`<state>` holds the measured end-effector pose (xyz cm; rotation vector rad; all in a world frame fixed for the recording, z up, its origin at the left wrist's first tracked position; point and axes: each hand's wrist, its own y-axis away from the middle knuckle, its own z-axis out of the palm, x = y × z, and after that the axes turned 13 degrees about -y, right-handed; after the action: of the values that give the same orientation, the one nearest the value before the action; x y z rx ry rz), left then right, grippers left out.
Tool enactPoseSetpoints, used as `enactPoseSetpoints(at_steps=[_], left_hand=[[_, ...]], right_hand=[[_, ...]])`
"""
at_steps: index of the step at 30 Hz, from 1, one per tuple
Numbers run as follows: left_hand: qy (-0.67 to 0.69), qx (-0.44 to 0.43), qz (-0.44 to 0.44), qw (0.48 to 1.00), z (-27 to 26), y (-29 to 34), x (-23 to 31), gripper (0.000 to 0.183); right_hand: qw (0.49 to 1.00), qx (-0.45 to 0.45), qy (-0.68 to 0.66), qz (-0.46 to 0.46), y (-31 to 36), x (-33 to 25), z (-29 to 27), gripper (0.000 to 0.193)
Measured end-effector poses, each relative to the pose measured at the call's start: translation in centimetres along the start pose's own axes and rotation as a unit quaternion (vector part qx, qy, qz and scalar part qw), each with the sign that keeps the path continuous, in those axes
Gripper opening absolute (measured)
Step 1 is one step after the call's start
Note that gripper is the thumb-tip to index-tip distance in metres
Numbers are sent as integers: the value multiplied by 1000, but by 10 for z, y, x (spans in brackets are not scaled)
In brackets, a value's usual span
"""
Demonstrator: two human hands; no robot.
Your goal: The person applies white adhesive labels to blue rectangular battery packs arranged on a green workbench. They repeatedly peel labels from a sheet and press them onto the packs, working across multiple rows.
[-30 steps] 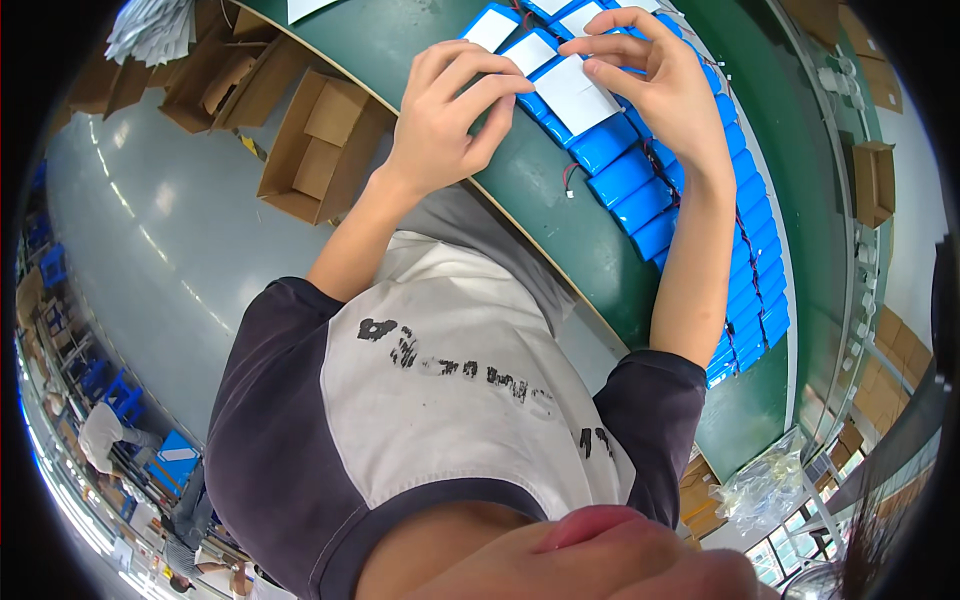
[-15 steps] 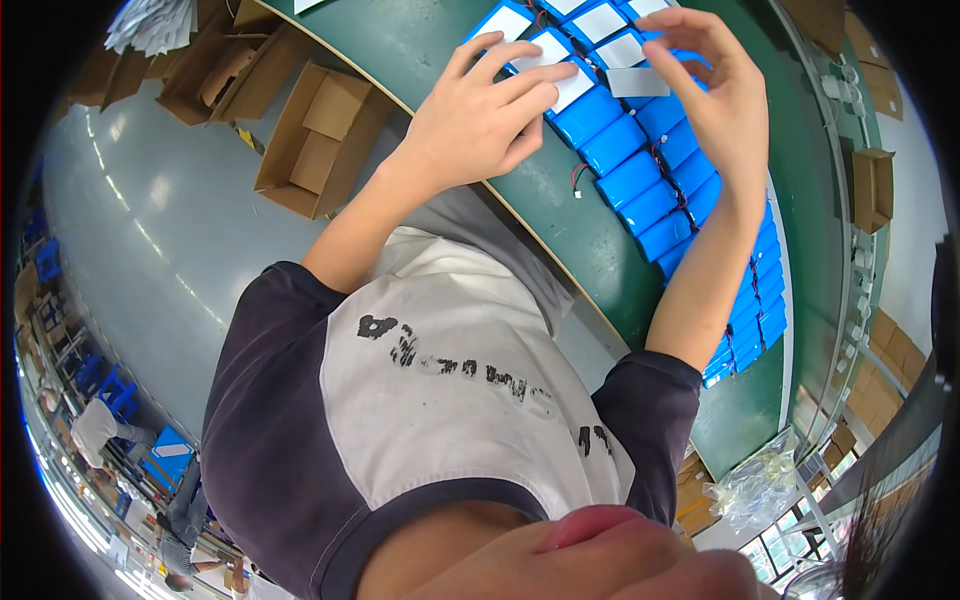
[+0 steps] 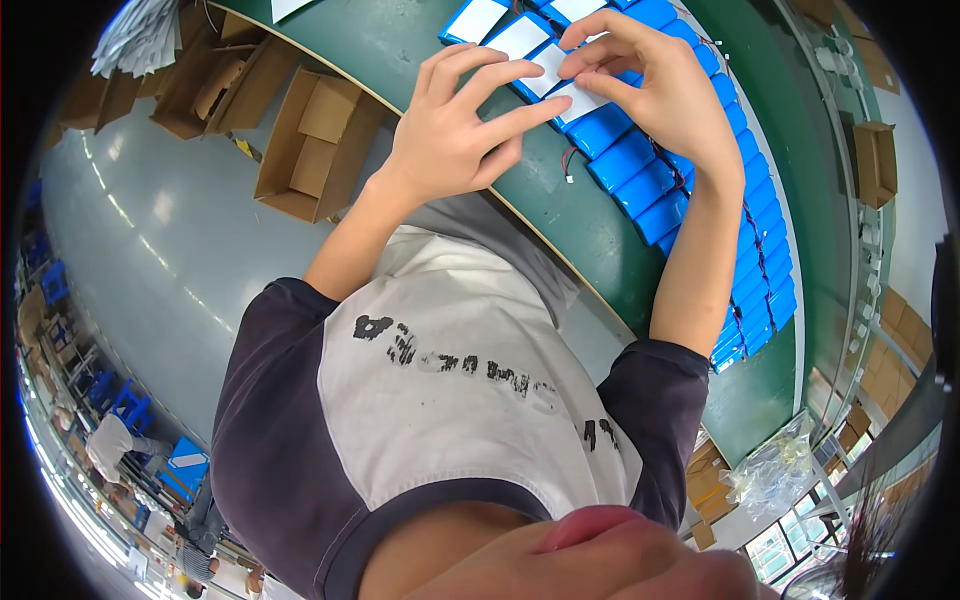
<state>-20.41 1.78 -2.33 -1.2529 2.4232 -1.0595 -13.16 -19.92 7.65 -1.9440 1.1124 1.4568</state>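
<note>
A long row of blue battery packs (image 3: 640,185) with thin wires lies on the green table (image 3: 400,50). Some packs at the top carry white labels (image 3: 478,18). My right hand (image 3: 665,95) pinches a white label (image 3: 578,98) by its edge, over a blue pack. My left hand (image 3: 450,140) has its fingers spread, and its index finger rests on the near side of that label. My own shirt and chin fill the lower half of the view.
Open cardboard boxes (image 3: 310,150) stand on the grey floor left of the table. More boxes (image 3: 875,160) sit along the far right side. A clear plastic bag (image 3: 775,465) lies past the table's end. Another person (image 3: 105,445) is far off at lower left.
My right hand has brought the white label back left and down onto a blue pack. My left hand has shifted slightly, its index finger now on the label.
</note>
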Motion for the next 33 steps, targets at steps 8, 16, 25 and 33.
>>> enactPoseSetpoints(at_steps=[8, 16, 25, 33], left_hand=[[-10, -47, 18, 999, -1, 0, 0, 50], [-48, -24, 11, 998, -11, -16, -44, 38], [-228, -143, -105, 957, -22, -33, -190, 40], [-124, 122, -136, 975, -39, -90, -151, 13]], right_hand=[[988, 31, 134, -69, -3, 21, 8, 24], [943, 41, 275, -184, -1, 33, -2, 15], [946, 117, 217, -212, 14, -1, -19, 11], [950, 234, 91, -188, 28, -23, -31, 17]])
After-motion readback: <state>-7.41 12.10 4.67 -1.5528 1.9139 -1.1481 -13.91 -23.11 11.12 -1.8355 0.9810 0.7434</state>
